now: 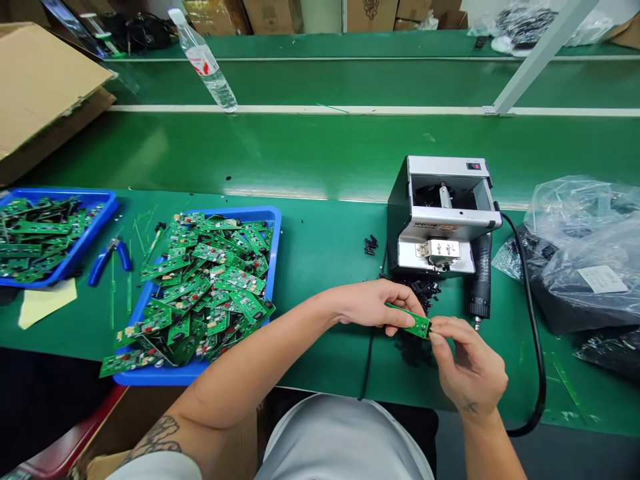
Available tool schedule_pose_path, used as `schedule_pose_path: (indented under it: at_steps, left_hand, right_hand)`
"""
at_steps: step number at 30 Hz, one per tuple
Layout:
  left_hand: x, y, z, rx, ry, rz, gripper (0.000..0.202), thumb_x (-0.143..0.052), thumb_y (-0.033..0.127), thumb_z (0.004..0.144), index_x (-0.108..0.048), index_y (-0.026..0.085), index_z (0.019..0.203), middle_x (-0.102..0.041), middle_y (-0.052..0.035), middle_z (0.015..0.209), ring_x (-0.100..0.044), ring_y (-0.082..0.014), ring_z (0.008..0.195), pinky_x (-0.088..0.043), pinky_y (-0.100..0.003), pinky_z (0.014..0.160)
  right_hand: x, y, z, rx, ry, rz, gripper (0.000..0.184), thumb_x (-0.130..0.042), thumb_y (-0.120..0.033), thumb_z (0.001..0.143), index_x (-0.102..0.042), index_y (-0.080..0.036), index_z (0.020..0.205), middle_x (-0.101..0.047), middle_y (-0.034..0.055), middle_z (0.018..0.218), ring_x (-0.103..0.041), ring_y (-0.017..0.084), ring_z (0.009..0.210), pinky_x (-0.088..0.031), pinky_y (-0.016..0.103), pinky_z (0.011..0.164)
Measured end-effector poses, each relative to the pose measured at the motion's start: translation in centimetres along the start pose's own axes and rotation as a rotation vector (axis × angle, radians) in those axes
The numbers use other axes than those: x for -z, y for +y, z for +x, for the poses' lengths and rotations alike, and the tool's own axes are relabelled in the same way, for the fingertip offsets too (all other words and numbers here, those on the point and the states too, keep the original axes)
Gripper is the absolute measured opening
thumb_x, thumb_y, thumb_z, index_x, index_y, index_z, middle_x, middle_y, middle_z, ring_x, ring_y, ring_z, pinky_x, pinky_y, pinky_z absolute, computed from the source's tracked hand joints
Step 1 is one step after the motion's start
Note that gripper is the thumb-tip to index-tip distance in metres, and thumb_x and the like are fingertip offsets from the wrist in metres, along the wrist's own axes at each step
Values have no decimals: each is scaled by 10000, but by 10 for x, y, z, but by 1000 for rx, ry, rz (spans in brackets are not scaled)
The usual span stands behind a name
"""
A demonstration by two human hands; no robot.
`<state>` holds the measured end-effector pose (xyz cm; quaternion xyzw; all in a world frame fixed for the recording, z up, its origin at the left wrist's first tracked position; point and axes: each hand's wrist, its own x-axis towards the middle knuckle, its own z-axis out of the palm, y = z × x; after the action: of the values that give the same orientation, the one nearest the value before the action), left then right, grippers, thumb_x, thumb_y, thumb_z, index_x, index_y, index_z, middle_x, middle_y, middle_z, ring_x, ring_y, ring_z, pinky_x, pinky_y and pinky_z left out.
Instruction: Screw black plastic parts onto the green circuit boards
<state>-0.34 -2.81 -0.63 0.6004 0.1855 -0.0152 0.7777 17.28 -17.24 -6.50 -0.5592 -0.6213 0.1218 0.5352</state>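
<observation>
My left hand (383,305) pinches a narrow green circuit board (419,325) between thumb and fingers, above the green bench. At the board's right end, the thumb and forefinger of my right hand (467,363) are pressed together on a small black part (431,327), whose exact kind is too small to make out. It touches the end of the board. Under and behind my hands lies a loose pile of small black parts (426,291). Just beyond stands a silver and black screw feeder (445,220), with a black electric screwdriver (481,280) at its right side.
A blue tray (276,247) heaped with circuit boards is on the left, a second blue tray (111,200) farther left. Blue-handled cutters (111,257) lie between them. Plastic bags (585,247) sit at right. A black cable (537,347) loops down. A water bottle (205,63) stands behind.
</observation>
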Motion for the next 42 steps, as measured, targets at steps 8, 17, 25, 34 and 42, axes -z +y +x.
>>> schedule_pose_path:
  at_steps: [8, 17, 25, 34, 42]
  left_hand:
    - [-1, 0, 2, 47, 21, -27, 123, -603, 232, 860, -597, 148, 949, -537, 29, 791, -489, -58, 592, -391, -244, 632]
    - [0, -6, 5, 129, 21, -116, 215, -657, 296, 824, -604, 153, 976, -543, 30, 766, -492, -52, 581, -321, -205, 530]
    - [-3, -2, 4, 104, 89, -75, 160, -642, 248, 828, -613, 150, 950, -548, 33, 752, -477, -53, 565, -344, -216, 548]
    - [-6, -1, 2, 15, 171, 102, 147, -583, 241, 867, -623, 148, 973, -602, 4, 791, -496, -63, 588, -400, -223, 596]
    - [-4, 0, 3, 9, 255, 23, 144, -607, 232, 842, -625, 136, 948, -582, 12, 732, -484, -66, 576, -390, -221, 576]
  right_hand:
    - [2, 3, 0, -29, -55, 30, 160, -646, -92, 817, -657, -218, 916, -691, 49, 844, -682, 201, 798, -580, 369, 731]
    - [1, 6, 0, -34, -52, 59, 144, -654, -105, 815, -665, -216, 906, -693, 48, 825, -683, 206, 794, -571, 388, 751]
    - [-4, 5, -2, -135, -10, 100, 69, -643, -149, 837, -660, -204, 876, -687, 63, 833, -678, 208, 806, -578, 350, 683]
    - [-9, 4, -2, -243, 25, 134, 70, -639, -147, 848, -665, -197, 889, -678, 62, 863, -661, 179, 798, -571, 299, 668]
    - [7, -1, 15, -293, 55, 63, 68, -623, -222, 875, -676, -198, 910, -689, 64, 908, -655, 181, 803, -544, 321, 719]
